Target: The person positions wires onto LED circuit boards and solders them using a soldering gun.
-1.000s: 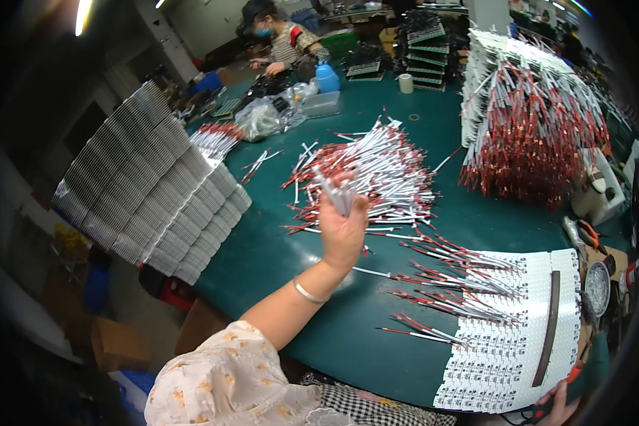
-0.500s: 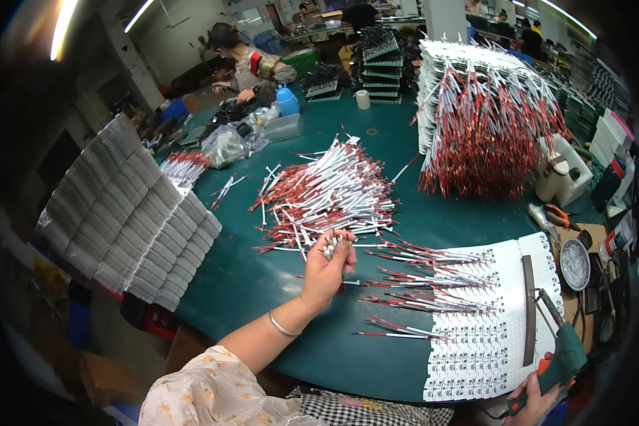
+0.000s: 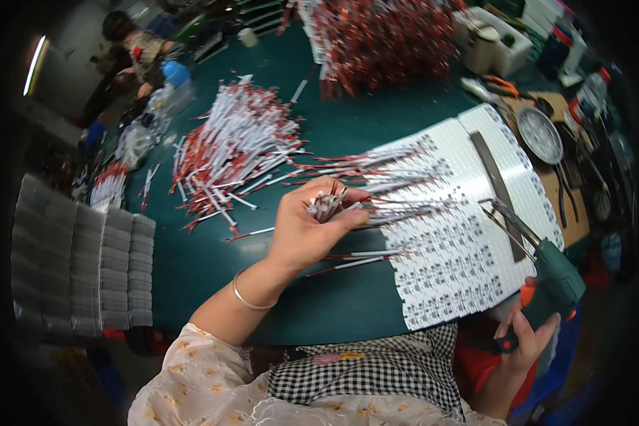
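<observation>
My left hand (image 3: 302, 227) is closed around a bundle of short white wires (image 3: 324, 206) with red and dark ends. It hovers beside the left edge of the white circuit boards (image 3: 440, 273), close to several rows of red and white wires (image 3: 405, 206) that stick out from them. My right hand (image 3: 529, 337), at the lower right, grips a green soldering gun (image 3: 557, 280) with an orange trigger. The gun's thin metal tip points up and left over the boards, near a dark strip (image 3: 500, 192) lying across them. Whether the tip touches anything I cannot tell.
A heap of loose wires (image 3: 241, 138) lies on the green table (image 3: 277, 316). Tall stacks of grey-white boards (image 3: 82, 259) stand at left. Wired boards hang red wires (image 3: 383, 50) at the back. A round dish (image 3: 539, 135) and pliers (image 3: 504, 86) lie at right. Another person (image 3: 145, 57) sits far left.
The view has turned right and down. My left hand with the wires has moved nearer the boards' wired edge. My right hand and the soldering gun show more fully, with the tip still over the boards.
</observation>
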Action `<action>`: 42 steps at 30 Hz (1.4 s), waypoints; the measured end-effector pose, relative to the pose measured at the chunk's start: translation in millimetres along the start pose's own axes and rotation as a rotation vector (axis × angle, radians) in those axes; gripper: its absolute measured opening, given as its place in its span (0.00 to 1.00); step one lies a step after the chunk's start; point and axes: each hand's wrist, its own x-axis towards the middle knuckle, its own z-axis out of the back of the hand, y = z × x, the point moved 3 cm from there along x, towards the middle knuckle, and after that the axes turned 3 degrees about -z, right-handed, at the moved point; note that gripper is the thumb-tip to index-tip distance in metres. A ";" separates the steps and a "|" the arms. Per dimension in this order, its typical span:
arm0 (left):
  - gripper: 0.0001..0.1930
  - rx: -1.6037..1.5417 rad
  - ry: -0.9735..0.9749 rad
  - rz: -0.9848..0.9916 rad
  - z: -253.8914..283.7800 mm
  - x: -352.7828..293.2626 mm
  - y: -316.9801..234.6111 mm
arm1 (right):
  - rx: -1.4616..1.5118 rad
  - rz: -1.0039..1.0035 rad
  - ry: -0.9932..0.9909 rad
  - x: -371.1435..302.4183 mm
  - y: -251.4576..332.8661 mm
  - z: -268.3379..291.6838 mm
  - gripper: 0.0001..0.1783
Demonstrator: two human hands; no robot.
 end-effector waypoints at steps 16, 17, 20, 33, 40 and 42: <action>0.26 0.612 0.419 -0.394 -52.6 -18.3 11.5 | -0.087 0.001 -0.042 -20.5 -7.6 5.0 0.39; 0.26 0.674 0.456 -0.455 -56.2 -19.6 13.3 | -0.089 -0.008 -0.044 -21.3 -7.9 2.4 0.39; 0.26 0.712 0.453 -0.511 -67.1 -20.7 21.7 | -0.083 -0.032 -0.067 -25.4 -9.8 -0.4 0.40; 0.12 0.770 0.385 -0.683 -74.7 -19.3 41.8 | -0.133 -0.133 -0.096 -27.9 -18.7 -17.2 0.42; 0.13 0.741 0.384 -0.677 -74.8 -19.2 42.7 | -0.160 -0.192 -0.066 -27.9 -20.9 -22.5 0.41; 0.13 0.747 0.389 -0.669 -75.0 -19.1 41.8 | -0.108 -0.235 -0.031 -31.0 -20.5 -15.0 0.40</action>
